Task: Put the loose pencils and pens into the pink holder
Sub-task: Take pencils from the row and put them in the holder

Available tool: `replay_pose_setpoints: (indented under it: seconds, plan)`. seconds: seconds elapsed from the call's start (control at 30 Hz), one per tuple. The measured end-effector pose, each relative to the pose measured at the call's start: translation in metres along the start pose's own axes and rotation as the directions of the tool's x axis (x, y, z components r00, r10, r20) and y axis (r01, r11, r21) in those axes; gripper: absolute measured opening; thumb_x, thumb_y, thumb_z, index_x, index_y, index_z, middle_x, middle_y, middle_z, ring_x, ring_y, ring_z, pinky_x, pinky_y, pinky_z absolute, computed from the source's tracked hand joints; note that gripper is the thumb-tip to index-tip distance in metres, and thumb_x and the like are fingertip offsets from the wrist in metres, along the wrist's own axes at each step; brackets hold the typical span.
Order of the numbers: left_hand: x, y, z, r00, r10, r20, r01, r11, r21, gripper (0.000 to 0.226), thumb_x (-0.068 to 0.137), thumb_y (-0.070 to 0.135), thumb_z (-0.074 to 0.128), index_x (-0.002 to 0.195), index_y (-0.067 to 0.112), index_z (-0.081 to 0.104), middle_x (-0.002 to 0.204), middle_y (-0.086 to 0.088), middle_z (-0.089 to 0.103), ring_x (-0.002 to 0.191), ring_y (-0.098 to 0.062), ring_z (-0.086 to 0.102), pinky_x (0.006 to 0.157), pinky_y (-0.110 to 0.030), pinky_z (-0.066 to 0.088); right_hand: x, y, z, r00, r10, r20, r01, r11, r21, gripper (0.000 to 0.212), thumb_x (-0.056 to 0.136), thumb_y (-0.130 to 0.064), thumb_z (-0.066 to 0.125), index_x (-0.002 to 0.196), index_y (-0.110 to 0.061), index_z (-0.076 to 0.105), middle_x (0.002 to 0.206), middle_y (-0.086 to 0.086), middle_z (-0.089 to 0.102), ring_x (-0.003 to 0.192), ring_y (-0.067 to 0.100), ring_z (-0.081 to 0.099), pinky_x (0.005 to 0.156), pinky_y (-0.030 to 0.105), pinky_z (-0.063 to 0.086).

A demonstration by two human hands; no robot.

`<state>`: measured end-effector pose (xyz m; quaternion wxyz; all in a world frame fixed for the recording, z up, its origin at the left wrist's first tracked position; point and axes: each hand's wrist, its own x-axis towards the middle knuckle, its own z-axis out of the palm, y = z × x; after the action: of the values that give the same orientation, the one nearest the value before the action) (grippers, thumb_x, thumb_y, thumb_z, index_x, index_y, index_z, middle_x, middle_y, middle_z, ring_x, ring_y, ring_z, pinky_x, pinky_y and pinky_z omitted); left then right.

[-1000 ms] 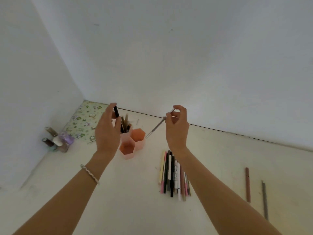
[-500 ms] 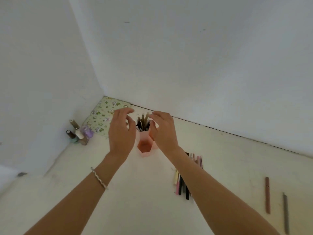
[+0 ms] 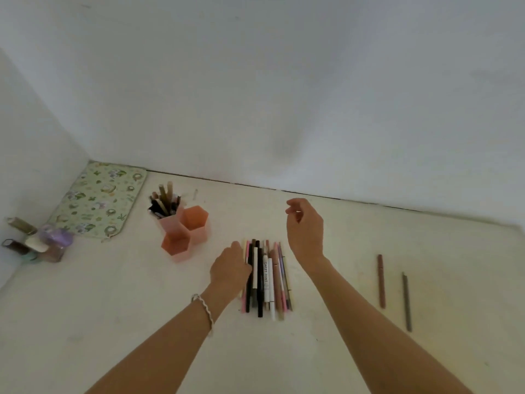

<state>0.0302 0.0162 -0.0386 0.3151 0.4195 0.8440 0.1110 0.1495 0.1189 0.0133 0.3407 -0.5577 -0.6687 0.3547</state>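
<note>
Hands (image 3: 230,270) back; pens (image 3: 164,202) in pink holder (image 3: 184,233)

Pink hexagonal plastic holder (image 3: 184,237) sits left of the row of loose pens and pencils (image 3: 267,280); stored pens (image 3: 164,203) stand in its rear-left cell. Green patterned mat (image 3: 99,200) behind-left, small bottles (image 3: 37,243) at its front-left. Brown pen (image 3: 381,280) and grey pencil (image 3: 406,301) lie well right of the row.
</note>
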Motion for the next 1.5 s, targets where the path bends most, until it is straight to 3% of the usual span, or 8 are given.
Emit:
replay_pose_setpoints:
  seconds: [0.17,0.3,0.43,0.63,0.8,0.93,1.23,1.5]
  plan:
    - [0.007,0.010,0.006,0.999,-0.013,-0.035,0.014,0.999,0.035,0.031,0.090,0.015,0.057,0.118,0.010,0.043,0.105,-0.010,0.063,0.091,-0.028,0.063,0.068,-0.033,0.047,-0.003,0.036,-0.020,0.996,0.082,0.018,-0.080,0.995,-0.066,0.024,0.093,-0.004,0.049,0.105,-0.016,0.066,0.088,-0.008,0.065,0.070,0.008,0.060,0.069,0.024,0.050]
    - [0.014,0.019,-0.016,0.989,0.026,-0.147,-0.039,0.996,-0.081,0.036,0.095,0.021,0.057,0.128,0.015,0.043,0.098,-0.006,0.066,0.085,-0.025,0.064,0.071,-0.036,0.050,-0.003,0.058,-0.019,0.934,0.266,0.238,-0.186,0.932,-0.312,0.021,0.088,-0.008,0.052,0.100,-0.009,0.069,0.094,0.002,0.068,0.078,0.013,0.062,0.069,0.022,0.048]
    - [0.014,0.036,-0.039,0.949,0.121,-0.291,-0.187,0.959,-0.212,0.068,0.087,0.005,0.058,0.146,0.025,0.031,0.088,-0.001,0.062,0.076,-0.021,0.064,0.071,-0.040,0.055,-0.013,0.065,-0.001,0.852,0.394,0.346,-0.188,0.845,-0.500,0.026,0.082,-0.007,0.055,0.058,-0.009,0.044,0.059,0.004,0.048,0.053,0.018,0.047,0.050,0.024,0.038]
    - [0.007,0.047,-0.046,0.921,0.174,-0.347,-0.297,0.892,-0.341,0.083,0.086,0.006,0.061,0.150,0.041,0.023,0.080,0.006,0.059,0.067,-0.011,0.063,0.052,-0.016,0.045,-0.025,0.063,0.022,0.871,0.414,0.264,-0.211,0.801,-0.560,0.032,0.096,-0.023,0.054,0.066,-0.014,0.046,0.078,0.006,0.050,0.068,0.023,0.051,0.053,0.025,0.037]
    - [-0.003,0.037,-0.068,0.853,0.215,-0.475,-0.414,0.834,-0.366,0.075,0.088,0.008,0.061,0.145,0.043,0.027,0.083,0.010,0.059,0.072,-0.006,0.064,0.056,-0.018,0.052,-0.019,0.051,0.015,0.883,0.362,0.299,-0.187,0.856,-0.482,0.009,0.094,-0.013,0.051,0.095,-0.006,0.056,0.092,0.008,0.059,0.079,0.022,0.053,0.066,0.028,0.040]
    - [-0.001,0.015,-0.115,0.751,0.103,-0.653,-0.472,0.775,-0.421,0.070,0.088,0.008,0.061,0.144,0.041,0.034,0.083,0.014,0.059,0.073,0.001,0.063,0.057,-0.009,0.049,-0.007,0.041,0.008,0.886,0.302,0.351,-0.079,0.846,-0.527,0.030,0.097,-0.027,0.056,0.114,-0.002,0.051,0.105,0.011,0.060,0.089,0.025,0.058,0.071,0.029,0.041]
    - [-0.010,0.003,-0.127,0.771,0.109,-0.628,-0.484,0.740,-0.467,0.071,0.089,0.009,0.062,0.144,0.044,0.033,0.085,0.014,0.059,0.076,-0.002,0.063,0.065,-0.022,0.054,-0.026,0.047,0.028,0.883,0.363,0.299,-0.122,0.791,-0.600,0.010,0.096,-0.015,0.050,0.094,-0.006,0.054,0.098,0.011,0.063,0.079,0.023,0.056,0.066,0.028,0.041]
    - [-0.014,0.003,-0.141,0.701,0.122,-0.703,-0.552,0.717,-0.426,0.062,0.092,0.012,0.060,0.143,0.038,0.037,0.089,0.008,0.062,0.078,-0.005,0.066,0.063,-0.021,0.056,0.008,0.007,0.012,0.944,0.243,0.223,-0.172,0.939,-0.297,0.010,0.085,-0.008,0.057,0.094,-0.005,0.057,0.080,0.003,0.060,0.064,0.015,0.056,0.052,0.018,0.043]
